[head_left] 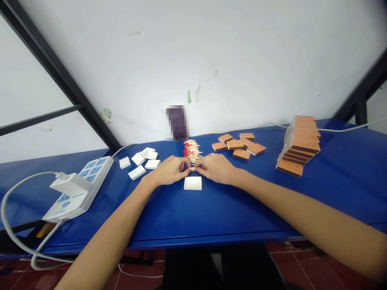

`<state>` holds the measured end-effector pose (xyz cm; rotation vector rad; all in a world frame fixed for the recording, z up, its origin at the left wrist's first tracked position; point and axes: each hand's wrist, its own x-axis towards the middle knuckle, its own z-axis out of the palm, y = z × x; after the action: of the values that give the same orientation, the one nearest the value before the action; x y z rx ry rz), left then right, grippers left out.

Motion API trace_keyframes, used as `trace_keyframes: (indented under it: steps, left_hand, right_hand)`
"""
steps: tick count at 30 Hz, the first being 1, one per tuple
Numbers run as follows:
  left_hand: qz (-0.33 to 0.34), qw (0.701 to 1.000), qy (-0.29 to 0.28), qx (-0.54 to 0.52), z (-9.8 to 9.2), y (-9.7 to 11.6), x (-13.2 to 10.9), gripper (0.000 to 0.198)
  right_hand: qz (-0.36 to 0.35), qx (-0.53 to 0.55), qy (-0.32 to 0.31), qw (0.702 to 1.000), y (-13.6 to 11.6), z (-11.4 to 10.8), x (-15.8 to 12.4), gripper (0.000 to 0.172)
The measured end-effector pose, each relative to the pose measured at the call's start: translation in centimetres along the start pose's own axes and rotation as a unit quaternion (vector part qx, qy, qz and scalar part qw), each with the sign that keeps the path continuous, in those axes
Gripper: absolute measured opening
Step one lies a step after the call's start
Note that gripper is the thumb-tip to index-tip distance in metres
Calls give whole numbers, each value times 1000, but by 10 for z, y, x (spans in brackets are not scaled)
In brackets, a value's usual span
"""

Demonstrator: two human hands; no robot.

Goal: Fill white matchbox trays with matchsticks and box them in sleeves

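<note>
My left hand [173, 169] and my right hand [215, 167] meet at the middle of the blue table. Between their fingertips they pinch a small bunch of matchsticks [192, 169], left hand at the red-head end, right hand at the plain end. Just beyond lies a pile of red-headed matches [191, 151], heads to the left. A white matchbox tray [192, 183] sits right below my fingers, on the near side; its inside looks bare.
Several white trays [138, 159] lie to the left, beside a power strip [81, 187] with a plugged-in charger [71, 184]. Several orange matchboxes [235, 144] are scattered at right; a leaning stack of matchboxes [302, 141] stands farther right. A pixelated dark object [177, 123] rests at the wall.
</note>
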<state>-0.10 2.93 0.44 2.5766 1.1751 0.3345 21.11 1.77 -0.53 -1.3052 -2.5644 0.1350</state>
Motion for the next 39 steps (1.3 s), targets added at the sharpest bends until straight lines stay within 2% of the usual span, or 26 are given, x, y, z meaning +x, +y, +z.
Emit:
trace_keyframes:
  steps: [10, 31, 39]
  left_hand:
    - [-1, 1000, -1, 2, 0, -1, 0, 17]
    - [11, 1000, -16, 9, 0, 1, -1, 18]
    - [12, 1000, -16, 10, 1, 0, -2, 28]
  right_hand:
    - [-32, -25, -2, 999, 3, 2, -2, 32]
    - [-7, -1, -10, 1000, 0, 3, -2, 23]
    - [-3, -33, -31, 999, -2, 3, -2, 23]
